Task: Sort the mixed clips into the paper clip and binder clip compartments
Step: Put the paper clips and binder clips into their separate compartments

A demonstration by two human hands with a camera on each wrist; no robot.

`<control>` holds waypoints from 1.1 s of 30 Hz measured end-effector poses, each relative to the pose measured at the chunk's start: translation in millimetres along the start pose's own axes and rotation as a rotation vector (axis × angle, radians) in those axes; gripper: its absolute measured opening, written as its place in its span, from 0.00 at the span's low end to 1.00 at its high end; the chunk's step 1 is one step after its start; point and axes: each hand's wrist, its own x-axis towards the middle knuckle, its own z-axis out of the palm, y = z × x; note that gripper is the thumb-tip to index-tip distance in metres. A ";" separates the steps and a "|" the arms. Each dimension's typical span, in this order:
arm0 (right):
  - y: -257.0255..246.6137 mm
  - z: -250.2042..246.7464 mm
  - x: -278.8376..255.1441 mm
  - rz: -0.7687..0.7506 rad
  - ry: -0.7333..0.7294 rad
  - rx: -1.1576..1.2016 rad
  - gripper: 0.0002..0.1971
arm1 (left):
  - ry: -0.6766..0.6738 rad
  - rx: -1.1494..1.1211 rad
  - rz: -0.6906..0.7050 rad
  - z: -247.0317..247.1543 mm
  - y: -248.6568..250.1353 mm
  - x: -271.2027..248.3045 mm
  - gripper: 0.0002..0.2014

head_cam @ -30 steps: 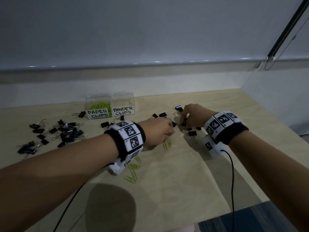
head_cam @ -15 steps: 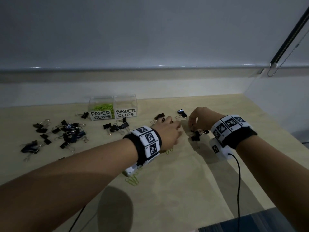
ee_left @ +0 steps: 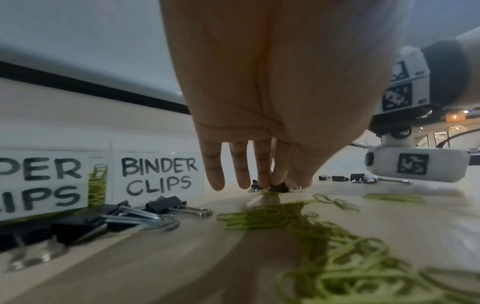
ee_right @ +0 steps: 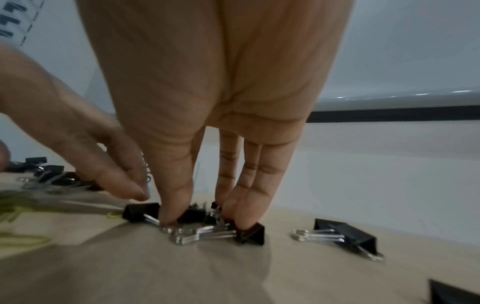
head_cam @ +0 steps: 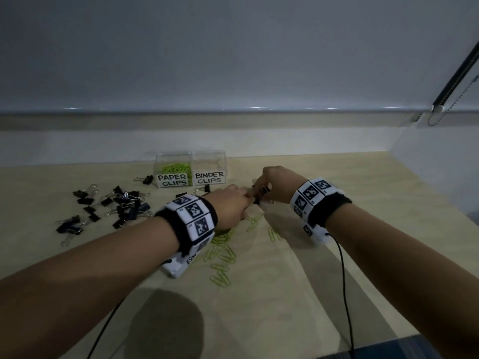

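Worktop [head_cam: 337, 294]: pale wood-grain surface, reaching back to a light wall [head_cam: 233, 47] with a glossy horizontal ledge [head_cam: 233, 110] running across it and a beige strip below. Upper right: a dark slanted rod [head_cam: 458, 73] comes down to the ledge, with a beaded cord loop [head_cam: 438, 117] hanging just beside its lower end. Two thin black cables lie over the worktop, one [head_cam: 346, 294] at right running toward the near edge, one [head_cam: 103, 330] at lower left; a dark blue patch [head_cam: 388, 351] shows past the near right edge of the worktop.
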 end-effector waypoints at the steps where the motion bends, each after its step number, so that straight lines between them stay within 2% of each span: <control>1: 3.0 0.0 -1.0 0.025 -0.007 -0.004 0.12 | -0.013 0.023 0.005 0.2 1.2 2.3 0.20; 6: 18.8 -3.5 -10.4 0.118 -0.028 -0.015 0.12 | -0.045 0.044 0.035 -1.8 -1.2 -0.2 0.19; 9: 16.3 -3.5 -14.2 0.111 0.007 -0.013 0.10 | -0.052 -0.158 0.072 -2.9 -10.6 -16.6 0.17; 11: 7.5 -3.5 -18.8 0.092 0.015 0.034 0.10 | -0.033 -0.341 0.036 -7.7 -18.8 -35.3 0.19; 14: -6.9 -1.6 -29.6 0.118 -0.093 0.203 0.15 | 0.061 -0.468 -0.062 -12.9 -38.6 -62.7 0.21; 17: -19.7 7.3 -34.5 0.192 -0.225 0.185 0.24 | 0.078 -0.463 -0.128 -9.0 -52.6 -83.6 0.20; 19: -31.3 15.3 -30.9 0.201 -0.240 0.145 0.28 | 0.036 -0.430 -0.163 -3.5 -51.3 -93.2 0.20; 22: -58.8 19.8 -23.2 0.120 -0.176 0.149 0.25 | -0.030 -0.360 -0.161 0.8 -38.4 -94.3 0.14; 25: -88.1 17.9 -20.2 -0.006 -0.163 0.133 0.22 | -0.017 -0.288 -0.132 3.0 -25.1 -82.1 0.05; 29: -92.7 18.6 -25.6 -0.080 -0.166 0.083 0.18 | -0.034 -0.182 -0.139 7.5 -23.2 -68.0 0.14; 31: -76.7 16.2 -33.2 -0.052 -0.134 0.158 0.17 | -0.039 -0.188 -0.101 9.5 -24.7 -72.2 0.19; 33: -59.5 12.4 -42.8 -0.002 -0.137 0.160 0.21 | -0.043 -0.276 -0.088 11.9 -26.0 -85.8 0.20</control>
